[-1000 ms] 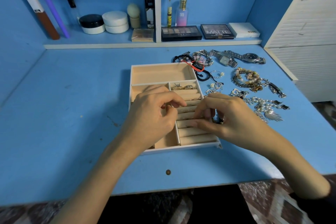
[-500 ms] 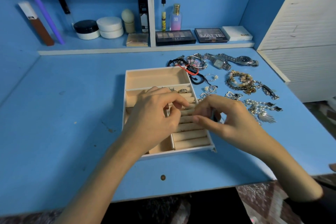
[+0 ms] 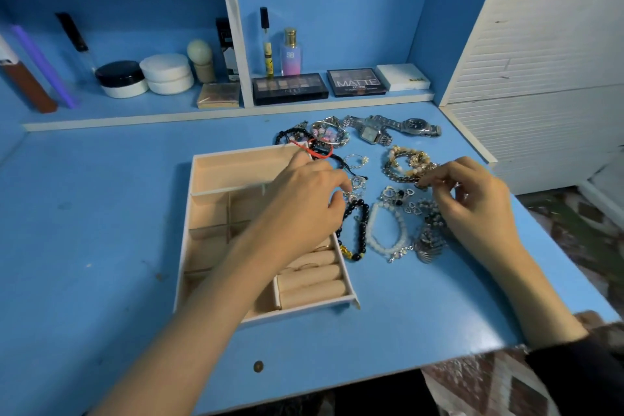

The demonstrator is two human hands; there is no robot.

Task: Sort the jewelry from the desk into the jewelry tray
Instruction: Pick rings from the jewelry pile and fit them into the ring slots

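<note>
Jewelry tray point(image 3: 202, 240) half hidden under left hand point(image 3: 304, 199); both hands' grips unclear.

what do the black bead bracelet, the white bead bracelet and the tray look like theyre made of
Black bead bracelet: glossy round beads, maybe glass or polished stone, with one gold-coloured charm. White bead bracelet: milky, translucent-looking beads, perhaps glass or plastic, with silvery metal bits. Jewelry tray: matte beige lining, likely velvet or faux suede, with a white rim.
</note>
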